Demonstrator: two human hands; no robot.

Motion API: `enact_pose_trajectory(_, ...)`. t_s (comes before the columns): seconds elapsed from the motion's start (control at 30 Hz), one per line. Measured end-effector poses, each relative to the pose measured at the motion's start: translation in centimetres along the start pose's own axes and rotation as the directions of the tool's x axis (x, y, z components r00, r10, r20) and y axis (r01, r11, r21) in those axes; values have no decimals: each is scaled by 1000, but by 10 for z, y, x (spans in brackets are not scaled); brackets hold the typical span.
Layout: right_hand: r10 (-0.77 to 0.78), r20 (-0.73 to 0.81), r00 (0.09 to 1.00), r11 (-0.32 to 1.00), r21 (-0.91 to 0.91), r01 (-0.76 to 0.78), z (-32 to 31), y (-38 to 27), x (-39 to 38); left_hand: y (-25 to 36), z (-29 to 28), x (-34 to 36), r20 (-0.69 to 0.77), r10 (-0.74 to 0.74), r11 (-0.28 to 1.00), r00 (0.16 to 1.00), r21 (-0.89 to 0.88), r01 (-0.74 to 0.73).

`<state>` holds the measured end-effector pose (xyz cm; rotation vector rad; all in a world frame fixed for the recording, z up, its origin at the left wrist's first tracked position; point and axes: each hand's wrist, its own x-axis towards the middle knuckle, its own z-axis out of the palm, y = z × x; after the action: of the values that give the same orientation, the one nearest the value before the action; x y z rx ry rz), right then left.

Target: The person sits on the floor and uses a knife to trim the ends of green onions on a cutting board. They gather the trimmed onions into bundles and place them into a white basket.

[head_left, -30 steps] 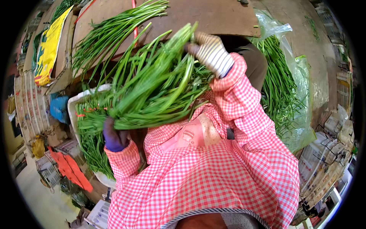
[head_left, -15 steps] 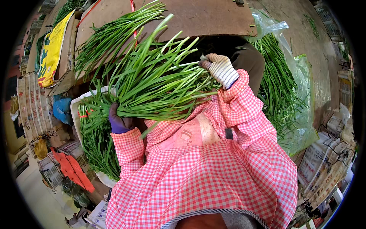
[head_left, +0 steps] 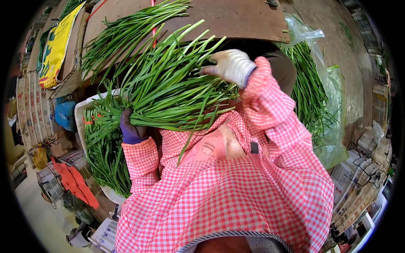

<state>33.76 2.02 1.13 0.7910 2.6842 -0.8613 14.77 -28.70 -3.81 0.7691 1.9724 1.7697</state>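
The right hand (head_left: 233,67), grip unclear, has shifted inward over green stalks (head_left: 173,90), which the clasping left hand (head_left: 131,130) apparently steadies.

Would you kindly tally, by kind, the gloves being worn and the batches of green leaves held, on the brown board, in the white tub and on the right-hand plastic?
Gloves: 2 (purple glove, pale glove)
Leaf batches: 4 (held bunch, board bunch, tub batch, plastic-side batch)
Total: 6
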Motion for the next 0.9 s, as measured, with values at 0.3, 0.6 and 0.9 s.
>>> enact_pose_trajectory(0.3,-141,-262,955,974,136,181,87,53,41,1,7,-7,-27,83,987,996,144,-78)
enact_pose_trajectory(0.6,222,-185,957,975,22,-222,31,126,-22,-20,-12,-15,-73,26,998,997,67,-21)
enact_pose_trajectory(0.9,268,67,961,774,579,-256,46,59,-18,6,7,-11,-9,-321,843,947,-459,281)
